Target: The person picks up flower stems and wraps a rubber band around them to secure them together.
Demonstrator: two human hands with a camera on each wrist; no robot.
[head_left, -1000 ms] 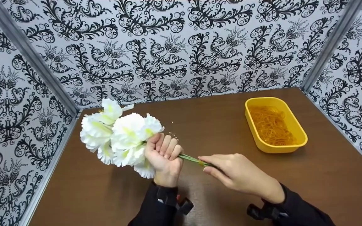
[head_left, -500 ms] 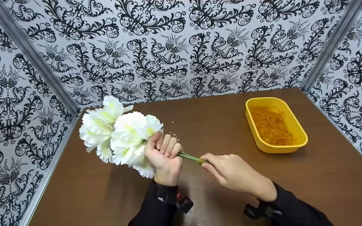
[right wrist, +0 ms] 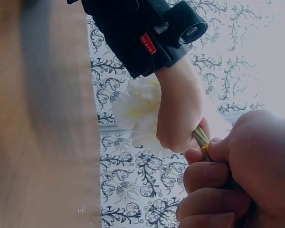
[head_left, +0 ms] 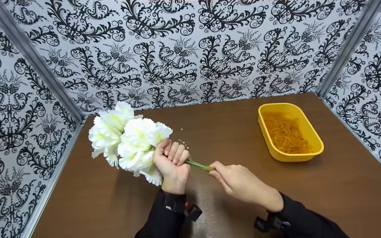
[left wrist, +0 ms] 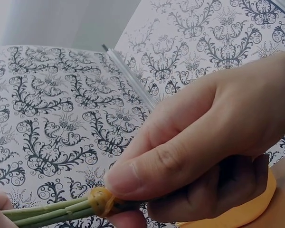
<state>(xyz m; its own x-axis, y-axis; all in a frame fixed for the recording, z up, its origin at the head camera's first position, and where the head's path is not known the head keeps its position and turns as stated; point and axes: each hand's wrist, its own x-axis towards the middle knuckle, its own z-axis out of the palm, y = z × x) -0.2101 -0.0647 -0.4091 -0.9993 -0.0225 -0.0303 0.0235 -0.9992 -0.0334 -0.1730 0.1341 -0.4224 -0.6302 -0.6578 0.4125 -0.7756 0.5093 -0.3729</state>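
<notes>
White artificial flowers (head_left: 137, 142) with yellow-green centres spread out at the left of the head view. My left hand (head_left: 173, 162) grips their bundled green stems (head_left: 197, 165) just below the blooms, fingers curled around them. Lower down, a yellow rubber band (left wrist: 100, 201) is wound round the stems. Thumb and fingers of my right hand (head_left: 243, 181) pinch the stems right at the band, with the thumb tip against it in the left wrist view. The stem ends are hidden inside the right hand.
A yellow plastic tub (head_left: 314, 145) holding a heap of rubber bands (head_left: 286, 132) stands at the right of the brown table (head_left: 223, 129). Patterned black-and-white panels (head_left: 190, 59) enclose the back and both sides. Small white specks lie on the table beyond the left hand.
My right hand has shifted slightly left along the stems, closing its pinch at the rubber band. The flowers have turned a little; the left hand keeps its grip.
</notes>
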